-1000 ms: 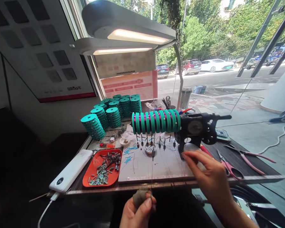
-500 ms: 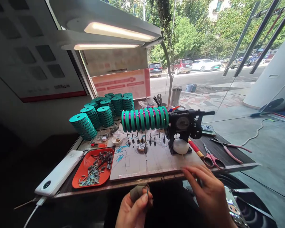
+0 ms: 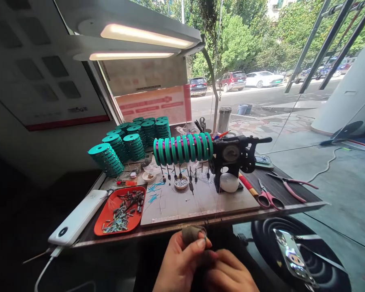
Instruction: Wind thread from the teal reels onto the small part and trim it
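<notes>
My left hand [image 3: 181,259], with an olive-grey cover [image 3: 190,234] on its index finger, is closed in a pinch in front of the board's near edge. A small, thin bluish piece [image 3: 205,238] shows between its thumb and finger. My right hand [image 3: 228,269] is right beside it, thumb and fingers pressed together; what they hold is hidden. Beyond the hands, green spools [image 3: 184,148] wound with magenta thread sit in a row on a black hand-cranked device [image 3: 231,156]. Small dark weights [image 3: 191,186] hang below the spools on thin lines.
An orange tray [image 3: 99,228] holds small metal parts. A round dish [image 3: 181,187] of tiny beads and some blue slivers [image 3: 153,198] lie on the pale board [image 3: 176,211]. Scissors [image 3: 270,199] and pliers [image 3: 292,190] lie right; stacked green spools [image 3: 134,146] and a white power bank [image 3: 79,215] left.
My right hand has moved left and down from the board's front right edge to meet my left hand. The left hand has shifted slightly right. The view has shifted a little.
</notes>
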### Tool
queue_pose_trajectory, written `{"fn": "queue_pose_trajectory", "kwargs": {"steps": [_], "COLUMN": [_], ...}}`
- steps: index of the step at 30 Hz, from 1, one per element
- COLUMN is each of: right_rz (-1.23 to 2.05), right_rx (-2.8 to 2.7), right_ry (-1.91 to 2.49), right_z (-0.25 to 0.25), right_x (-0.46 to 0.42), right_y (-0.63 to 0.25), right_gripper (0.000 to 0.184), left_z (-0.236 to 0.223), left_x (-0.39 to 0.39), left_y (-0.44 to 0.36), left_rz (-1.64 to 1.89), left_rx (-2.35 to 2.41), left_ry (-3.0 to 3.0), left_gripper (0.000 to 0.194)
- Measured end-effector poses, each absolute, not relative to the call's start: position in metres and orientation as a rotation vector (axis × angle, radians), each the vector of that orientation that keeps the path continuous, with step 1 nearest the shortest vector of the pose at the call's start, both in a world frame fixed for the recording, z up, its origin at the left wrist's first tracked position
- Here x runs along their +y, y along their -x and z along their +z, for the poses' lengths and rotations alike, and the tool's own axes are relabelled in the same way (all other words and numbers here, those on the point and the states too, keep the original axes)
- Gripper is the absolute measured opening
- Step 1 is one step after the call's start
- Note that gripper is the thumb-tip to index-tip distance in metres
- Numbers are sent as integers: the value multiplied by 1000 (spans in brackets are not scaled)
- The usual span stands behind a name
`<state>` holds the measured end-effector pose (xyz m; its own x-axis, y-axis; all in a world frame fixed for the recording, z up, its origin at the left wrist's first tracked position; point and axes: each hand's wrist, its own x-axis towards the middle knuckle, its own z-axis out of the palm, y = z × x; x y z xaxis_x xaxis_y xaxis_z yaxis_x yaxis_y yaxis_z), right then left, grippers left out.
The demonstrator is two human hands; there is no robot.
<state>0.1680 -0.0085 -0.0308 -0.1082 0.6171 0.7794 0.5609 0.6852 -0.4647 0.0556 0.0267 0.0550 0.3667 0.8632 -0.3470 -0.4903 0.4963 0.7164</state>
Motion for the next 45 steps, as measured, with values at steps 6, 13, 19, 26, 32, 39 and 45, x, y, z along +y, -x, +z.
{"fn": "queue_pose_trajectory", "kwargs": {"steps": [6,13,19,26,32,39,45], "right_rz": [72,217,1173,1183,1868,1839,1718], "right_rx": [-1816,-1682,-1346,-1343,-817,-758,-775], "right_ry": [973,1198,1265,1233,657,379,491], "right_z": [-37,-8,31,42,40,41,34], "right_x": [-7,1,27,34,49,57,51], "right_y": [-173,-189,-169,-176,-175,-164,-170], "right_gripper": [25,33,35,33,16,6,9], "left_z": [54,50,40,53,57,32,31], "left_x": [25,28,36,42,39,39,33], "left_y": [-51,-31,-38,-33,-25,-40,-52], "left_rz": [975,1129,1183,1010,992,1194,1117], "left_rx": [777,999,1202,1050,966,764,724], "left_ry": [-528,-583,-911,-1045,-1069,-609,-298], "left_gripper": [14,25,19,16,12,16,19]}}
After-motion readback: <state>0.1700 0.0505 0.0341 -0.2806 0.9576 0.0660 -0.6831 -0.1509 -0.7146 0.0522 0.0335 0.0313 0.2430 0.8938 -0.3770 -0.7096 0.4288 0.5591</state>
